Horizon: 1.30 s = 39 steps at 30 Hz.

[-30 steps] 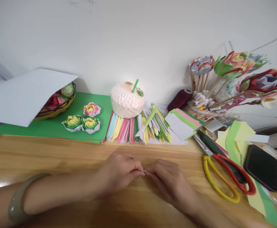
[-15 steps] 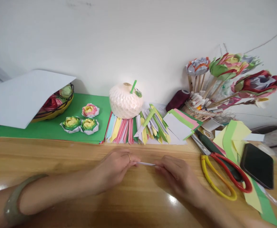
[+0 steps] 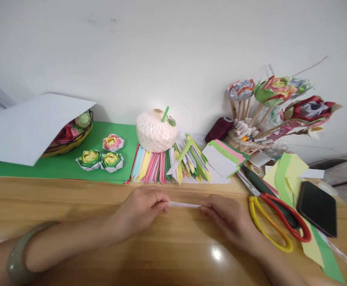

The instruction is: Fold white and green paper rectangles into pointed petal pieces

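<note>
Holding a strip (image 3: 184, 205) straight, left hand (image 3: 145, 208) and right hand (image 3: 228, 216) pinch its ends inside the table's (image 3: 161, 258) edges; steadiness probably matters next.

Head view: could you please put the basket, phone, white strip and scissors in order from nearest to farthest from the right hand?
1. White strip: pinched in the right hand, stretching to the left hand.
2. Scissors: just right of the hand.
3. Phone: farther right, past the scissors.
4. Basket: far left, partly under a white sheet.
</note>
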{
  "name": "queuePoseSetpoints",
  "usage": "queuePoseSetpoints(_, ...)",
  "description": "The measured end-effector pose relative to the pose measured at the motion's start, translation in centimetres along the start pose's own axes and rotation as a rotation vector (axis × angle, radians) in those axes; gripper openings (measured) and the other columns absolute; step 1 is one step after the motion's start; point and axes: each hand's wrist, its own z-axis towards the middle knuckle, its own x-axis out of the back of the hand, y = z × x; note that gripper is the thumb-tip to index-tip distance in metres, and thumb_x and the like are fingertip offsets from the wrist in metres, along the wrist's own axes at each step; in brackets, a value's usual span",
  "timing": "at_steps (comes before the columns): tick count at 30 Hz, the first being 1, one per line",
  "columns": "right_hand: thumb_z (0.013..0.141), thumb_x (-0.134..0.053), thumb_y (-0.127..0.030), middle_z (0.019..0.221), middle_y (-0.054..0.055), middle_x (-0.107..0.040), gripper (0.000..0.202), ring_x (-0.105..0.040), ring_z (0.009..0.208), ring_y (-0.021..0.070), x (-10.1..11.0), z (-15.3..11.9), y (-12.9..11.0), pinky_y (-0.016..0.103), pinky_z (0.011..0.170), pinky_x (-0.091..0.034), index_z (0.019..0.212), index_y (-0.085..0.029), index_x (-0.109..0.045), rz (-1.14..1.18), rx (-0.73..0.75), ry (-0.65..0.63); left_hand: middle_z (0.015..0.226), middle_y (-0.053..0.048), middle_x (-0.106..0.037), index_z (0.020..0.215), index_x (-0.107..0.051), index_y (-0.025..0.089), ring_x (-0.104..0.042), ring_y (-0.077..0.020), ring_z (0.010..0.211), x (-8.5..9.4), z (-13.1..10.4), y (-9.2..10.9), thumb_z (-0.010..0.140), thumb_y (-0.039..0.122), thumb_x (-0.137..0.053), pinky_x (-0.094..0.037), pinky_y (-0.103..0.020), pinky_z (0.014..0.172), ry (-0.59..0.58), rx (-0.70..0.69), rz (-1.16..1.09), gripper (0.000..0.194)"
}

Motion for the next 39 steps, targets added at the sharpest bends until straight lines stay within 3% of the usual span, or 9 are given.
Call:
queuePoseSetpoints(6,0.096,-0.04,-0.024,0.066,0.001,-0.062,0.024,-0.06,0.058,0.0128,0.6,-0.2,0.8,0.021,0.053,-0.046,0.082,-0.02,-0.058,0.016,-0.043,0.131,0.073,0.001,-0.068,0.082,-0.061,0.019,-0.064,-0.0122,0.069,0.1,0.3,0.1,0.091,0.017,-0.044,-0.048,-0.022,0.067,0.061,0.137,-0.119,0.019)
queuePoseSetpoints(11,0.091,-0.052,-0.029,0.068,0.0,-0.066,0.015,-0.063,0.058,0.015,0.7,-0.5,2.0,0.026,0.06,-0.051,0.095,-0.02,-0.063,-0.167,-0.298,0.723,0.066,0.002,-0.066,0.086,-0.06,0.018,-0.062,-0.0128,0.063,0.1,0.4,0.3,0.089,0.022,-0.045,-0.048,-0.023,0.063,0.061,0.283,-0.218,0.016)
queuePoseSetpoints(13,0.092,-0.05,-0.031,0.071,0.003,-0.069,0.02,-0.064,0.062,0.0169,0.7,0.2,2.4,0.029,0.062,-0.052,0.099,-0.018,-0.064,-0.261,-0.346,0.836,0.065,0.001,-0.066,0.083,-0.061,0.018,-0.062,-0.0131,0.063,0.1,0.4,0.7,0.087,0.021,-0.044,-0.047,-0.024,0.064,0.004,0.245,-0.199,0.018)
queuePoseSetpoints(15,0.094,-0.045,-0.031,0.079,0.007,-0.071,0.025,-0.067,0.068,0.0192,0.4,1.3,2.6,0.032,0.065,-0.054,0.107,-0.017,-0.062,-0.373,-0.322,0.761,0.065,0.001,-0.067,0.082,-0.062,0.018,-0.062,-0.0132,0.063,0.1,0.4,1.0,0.087,0.019,-0.043,-0.047,-0.024,0.064,-0.038,0.188,-0.162,0.019)
queuePoseSetpoints(17,0.094,-0.043,-0.032,0.088,0.009,-0.073,0.032,-0.069,0.073,0.021,0.1,2.5,3.0,0.032,0.063,-0.055,0.116,-0.016,-0.059,-0.441,-0.239,0.523,0.065,0.001,-0.067,0.082,-0.062,0.018,-0.062,-0.013,0.062,0.2,0.3,1.1,0.086,0.017,-0.043,-0.046,-0.023,0.063,-0.059,0.15,-0.139,0.019)
queuePoseSetpoints(20,0.094,-0.041,-0.031,0.1,0.009,-0.072,0.032,-0.069,0.087,0.0215,-0.2,3.3,3.8,0.032,0.071,-0.055,0.116,-0.018,-0.06,-0.472,-0.179,0.397,0.066,0.001,-0.067,0.083,-0.062,0.018,-0.062,-0.0129,0.063,0.3,0.2,0.9,0.086,0.016,-0.043,-0.046,-0.023,0.063,-0.077,0.151,-0.132,0.019)
queuePoseSetpoints(27,0.092,-0.042,-0.028,0.11,0.02,-0.066,0.031,-0.06,0.1,0.0336,1.6,1.5,6.9,0.047,0.081,-0.047,0.108,-0.01,-0.061,-0.749,-0.266,0.34,0.063,0.002,-0.065,0.079,-0.062,0.018,-0.058,-0.0115,0.058,0.2,0.1,0.9,0.087,0.017,-0.043,-0.042,-0.02,0.058,-0.149,0.13,-0.117,0.021)
queuePoseSetpoints(33,0.09,-0.05,-0.026,0.096,0.018,-0.067,0.025,-0.059,0.09,0.0325,1.4,1.1,7.5,0.039,0.068,-0.044,0.107,-0.01,-0.059,-0.924,-0.366,0.211,0.064,0.001,-0.065,0.082,-0.062,0.017,-0.059,-0.0111,0.06,0.2,-0.2,1.0,0.089,0.016,-0.042,-0.042,-0.019,0.059,-0.181,0.045,-0.119,0.022)
queuePoseSetpoints(39,0.088,-0.053,-0.022,0.1,0.016,-0.063,0.027,-0.057,0.092,0.0306,1.8,1.4,7.0,0.036,0.068,-0.044,0.113,-0.013,-0.057,-0.987,-0.459,0.201,0.065,0.0,-0.066,0.084,-0.063,0.017,-0.059,-0.0113,0.059,0.2,-0.2,0.8,0.089,0.017,-0.041,-0.042,-0.019,0.057,-0.199,0.035,-0.105,0.022)
